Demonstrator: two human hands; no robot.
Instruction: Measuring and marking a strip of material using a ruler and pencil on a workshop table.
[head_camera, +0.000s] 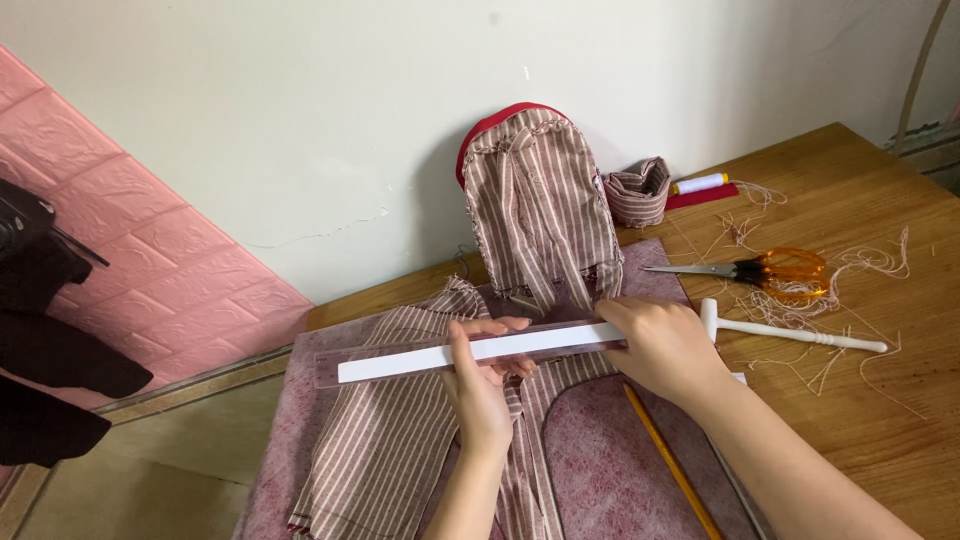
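I'm looking down on the brown wooden table (880, 420), and the dusty-pink felt mat (610, 460) spreads over its near half so the sewing has a soft, grippy bed. On the mat lies the red-and-cream striped cloth (385, 450), flattened out toward seven o'clock, ready to be lined up. At twelve o'clock the stuffed striped pouch with a red rim (535, 195) leans upright against the white wall (300, 120), parked clear of the work.

Now the long clear plastic ruler with a white strip (470, 352) sits across the cloth, running nine to three, held level. My left hand (480, 385) pinches it near the middle, thumb on top and fingers under. My right hand (655, 340) clamps the three o'clock end, fingers curled over the edge, to keep it from sliding.

At two o'clock the orange-handled scissors (775, 270) and the white plastic seam tool (790, 330) wait within reach. The yellow pencil (670, 460) lies on the mat at five o'clock, below my right wrist.
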